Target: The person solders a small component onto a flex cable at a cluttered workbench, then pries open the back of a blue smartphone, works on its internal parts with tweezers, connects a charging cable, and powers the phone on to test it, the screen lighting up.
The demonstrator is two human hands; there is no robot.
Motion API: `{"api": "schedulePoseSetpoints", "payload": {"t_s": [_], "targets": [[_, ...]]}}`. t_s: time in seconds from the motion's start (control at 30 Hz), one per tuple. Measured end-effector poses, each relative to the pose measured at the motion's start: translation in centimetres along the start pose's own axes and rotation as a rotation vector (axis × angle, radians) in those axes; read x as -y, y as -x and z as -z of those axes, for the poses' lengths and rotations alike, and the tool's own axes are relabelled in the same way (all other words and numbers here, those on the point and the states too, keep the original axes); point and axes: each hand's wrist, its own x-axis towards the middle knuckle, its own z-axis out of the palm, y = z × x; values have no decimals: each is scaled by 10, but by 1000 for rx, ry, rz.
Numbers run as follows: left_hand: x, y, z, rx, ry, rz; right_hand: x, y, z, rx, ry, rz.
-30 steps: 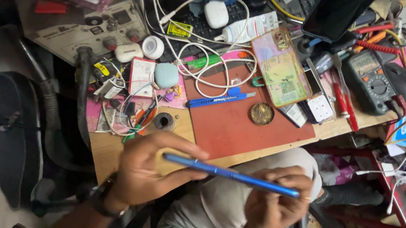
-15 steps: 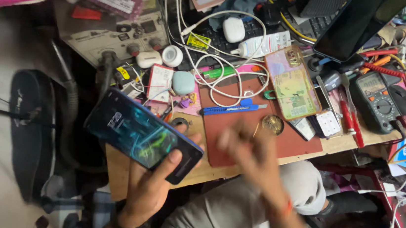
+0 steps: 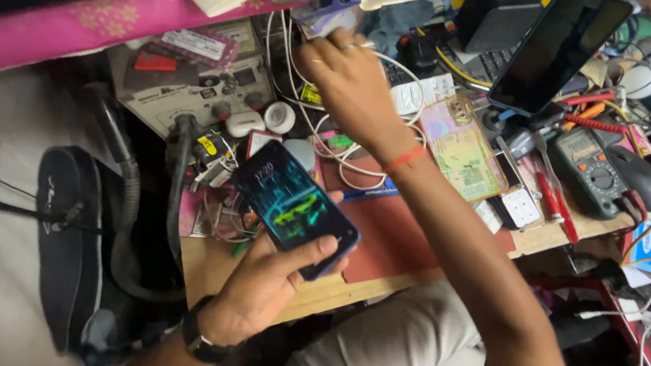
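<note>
Holding a lit smartphone [image 3: 295, 206] in the left hand [image 3: 268, 281], thumb pressed on the lower corner and fingers curled under the back, just above the front edge of the wooden workbench [image 3: 214, 264], beside the left end of the red mat [image 3: 400, 238]. Gripped by one hand only, and tilted, so could slip out and hit the bench edge or fall past it toward the lap. Looking away from it would make that more likely. Reaching with the right hand [image 3: 351, 82] to the back of the bench, down into a messy knot of white cables [image 3: 321, 147]. Fingers bent and partly hidden there, so cannot tell whether pinching anything or only touching. Could snag a loop of cable and, with one tug, drag along the small white bits [image 3: 278, 116] near the grey box at the back left corner. Forearm stretched across the middle of the bench, close to a pink and green card [image 3: 462, 148] and not far from a dark phone [image 3: 557, 50] propped up at the back right. Swinging the elbow wide could knock that phone over onto the multimeter [image 3: 593, 173] or push the red-handled tools [image 3: 555, 199] off the right edge.
</note>
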Motion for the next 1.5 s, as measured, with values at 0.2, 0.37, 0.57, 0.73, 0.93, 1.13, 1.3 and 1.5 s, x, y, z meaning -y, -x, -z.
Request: {"api": "schedulePoseSetpoints", "payload": {"t_s": [0.2, 0.37, 0.57, 0.73, 0.93, 1.13, 1.3, 1.5], "targets": [[-2, -26, 16, 58, -74, -90, 55, 106, 120, -699, -234, -70], [6, -45, 13, 116, -64, 56, 135, 193, 164, -1238, -545, -536], [32, -58, 9, 84, 69, 237, 177, 214, 147, -710, -1131, -1220], [44, -58, 15, 28, 140, 295, 174, 203, 124, -433, -1079, -1250], [43, -54, 15, 71, 157, 267, 171, 178, 120, -356, -1002, -1107], [40, -53, 13, 80, 132, 252, 167, 174, 117, -312, -938, -1141], [39, -50, 10, 53, 48, 217, 162, 180, 115, -308, -1092, -1226], [35, -47, 6, 114, -38, 84, 156, 186, 116, -285, -1210, -1351]]}}
